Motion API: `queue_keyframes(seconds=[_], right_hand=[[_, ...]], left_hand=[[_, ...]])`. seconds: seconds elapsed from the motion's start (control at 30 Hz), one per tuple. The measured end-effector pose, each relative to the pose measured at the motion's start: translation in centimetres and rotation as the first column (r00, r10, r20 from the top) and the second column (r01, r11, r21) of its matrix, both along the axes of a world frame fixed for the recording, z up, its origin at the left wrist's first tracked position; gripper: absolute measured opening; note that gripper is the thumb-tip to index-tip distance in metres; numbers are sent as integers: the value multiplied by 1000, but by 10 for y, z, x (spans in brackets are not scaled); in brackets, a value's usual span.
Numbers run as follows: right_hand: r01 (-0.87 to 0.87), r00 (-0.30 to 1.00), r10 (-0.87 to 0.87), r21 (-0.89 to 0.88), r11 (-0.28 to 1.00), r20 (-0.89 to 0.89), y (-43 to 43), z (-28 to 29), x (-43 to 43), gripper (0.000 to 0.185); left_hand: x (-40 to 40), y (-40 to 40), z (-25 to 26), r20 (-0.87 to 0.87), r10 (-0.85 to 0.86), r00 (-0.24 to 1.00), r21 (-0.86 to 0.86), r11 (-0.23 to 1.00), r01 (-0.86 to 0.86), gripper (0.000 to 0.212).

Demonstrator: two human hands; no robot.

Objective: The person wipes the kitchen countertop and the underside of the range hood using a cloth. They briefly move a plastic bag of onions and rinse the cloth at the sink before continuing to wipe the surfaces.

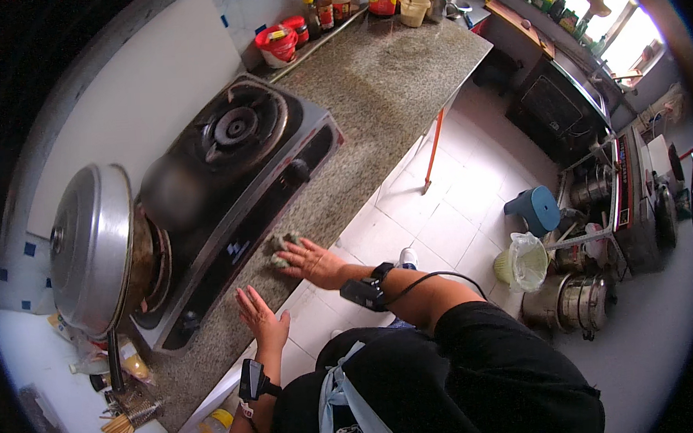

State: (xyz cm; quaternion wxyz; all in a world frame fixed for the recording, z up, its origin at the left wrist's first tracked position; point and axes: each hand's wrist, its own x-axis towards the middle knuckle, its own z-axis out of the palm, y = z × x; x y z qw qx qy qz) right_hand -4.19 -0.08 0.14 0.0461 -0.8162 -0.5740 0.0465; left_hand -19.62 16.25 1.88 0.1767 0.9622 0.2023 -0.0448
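My right hand point(318, 264) lies palm down on a crumpled grey-green cloth point(284, 241), pressing it against the speckled stone countertop point(371, 127). Parts of the cloth stick out past the fingers; the rest is hidden under them. To its left, my left hand point(265, 322) is empty with its fingers apart, over the counter's front edge; whether it touches the stone I cannot tell. Just beyond both hands stands a two-burner gas stove point(239, 245) with a black front panel. A pan with a domed metal lid point(92, 247) sits on its left burner.
Bamboo chopsticks point(118, 431) in a metal holder are at the counter's left end. Sauce bottles point(324, 9) and a red-and-white tub point(276, 45) line the wall. Behind me are a blue stool point(535, 209), a lined waste bin point(508, 265) and steel pots point(568, 305).
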Motion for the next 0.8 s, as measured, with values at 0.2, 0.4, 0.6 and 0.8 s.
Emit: queue_keyframes(seconds=[0.2, 0.4, 0.6, 0.8], right_hand=[[-71, 996, 79, 191, 979, -32, -71, -9, 76, 46], [133, 972, -158, 143, 981, 174, -221, -18, 224, 42], [376, 924, -368, -57, 925, 106, -356, 1, 368, 59], [525, 849, -526, -188, 830, 52, -399, 14, 422, 73]], left_hand=[[71, -56, -7, -128, 83, 988, 45, 996, -78, 108], [141, -105, -22, -258, 321, 911, 289, 926, -244, 114], [148, -109, -24, -253, 377, 891, 359, 892, -275, 119], [150, -108, -22, -324, 393, 861, 386, 886, -259, 123]])
